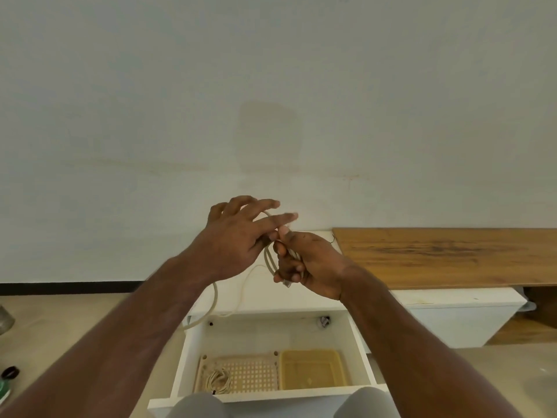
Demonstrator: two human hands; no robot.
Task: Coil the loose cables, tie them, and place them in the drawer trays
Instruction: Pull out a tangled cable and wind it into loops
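Cable [269,257] gripped in right hand [307,263], left hand [238,236] spread, above open white drawer [271,333], pale wall behind.

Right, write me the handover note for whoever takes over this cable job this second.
Right hand: grips the coiled loops of the pale cable and its end.
Left hand: fingers mostly straight, the cable running over them as it wraps.
The cable's loose tail hangs down over the white cabinet top and the drawer's left edge.
Open drawer: perforated tray holds one coiled cable; yellow tray has no cable.
Done: one cable stowed.
Left: finish coiling this one, tie it, put it in a tray.
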